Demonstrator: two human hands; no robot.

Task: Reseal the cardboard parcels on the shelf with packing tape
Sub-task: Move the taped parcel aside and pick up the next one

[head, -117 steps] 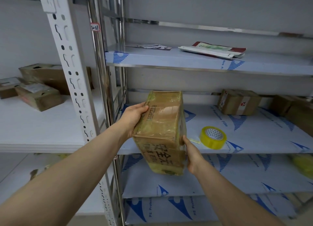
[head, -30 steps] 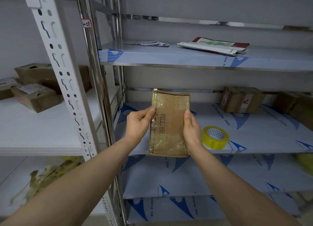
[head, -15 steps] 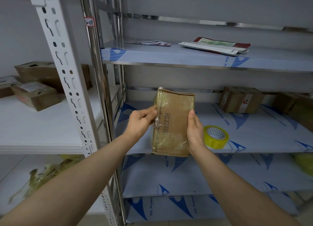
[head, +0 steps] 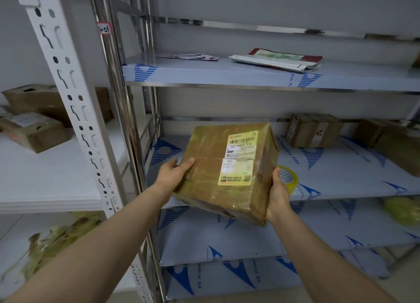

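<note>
"507-P802" on label (head: 241, 158) of parcel (head: 204, 189)

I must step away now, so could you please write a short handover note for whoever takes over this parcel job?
Left hand grips the parcel by its left edge; right hand grips its lower right corner.
Parcel is held tilted before the middle shelf, label up, glossy tape over its visible faces.
Tape roll lies on that shelf behind the right hand.
Done: this parcel looks sealed.
Left: set it down, then check the boxes at the back right and those on the white shelf; their seals cannot be judged.
</note>
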